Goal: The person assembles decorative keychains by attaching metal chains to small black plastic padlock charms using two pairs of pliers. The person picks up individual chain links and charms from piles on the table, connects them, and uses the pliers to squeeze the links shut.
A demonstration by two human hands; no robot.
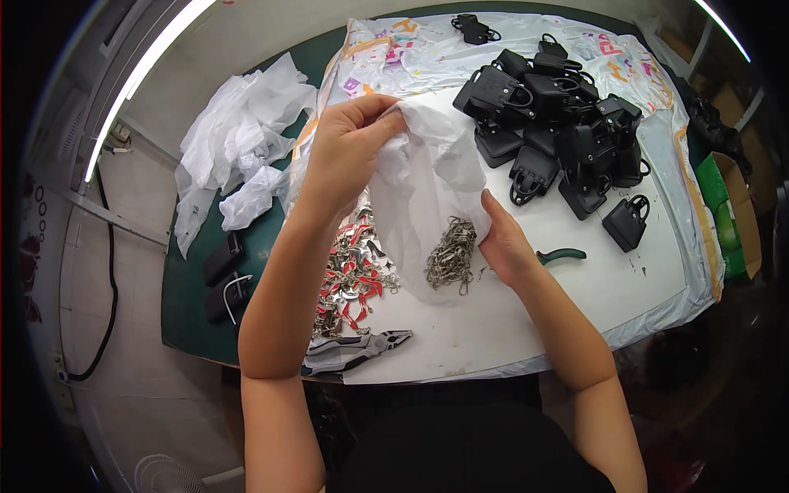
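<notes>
Head view: nearest the person, below the grip, combination pliers with grey-and-black handles [357,355] lie at the table edge. Just beyond them, under the left forearm, spreads a heap of red-and-silver metal charms [357,275]. The left hand [349,148] pinches the upper edge of a translucent white plastic bag [423,168] between closed thumb and fingers, and the bag hangs to the right of that pinch. The right hand [507,246] is at the bag's right side, thumb raised; its fingertips are hidden, so I cannot tell how firmly it has hold. Between the hands, lower than the pinch, a tangle of metal clasps [452,256] shows within the bag's outline; I cannot tell whether it is inside or behind the film. Just right of the right hand lies a tool with a green handle [563,255].

Left of the left forearm, two dark cases [223,264] rest on the green table [187,316]; beyond them is a pile of crumpled white plastic bags [246,135]. Past the right hand, black miniature handbags with loop handles [538,103] are heaped, one standing apart. Farther right is an open green carton [730,215]. Farthest from the grip, creased white plastic sheeting [444,66] bears large printed letters, pink and orange among them, partly distorted by folds.
</notes>
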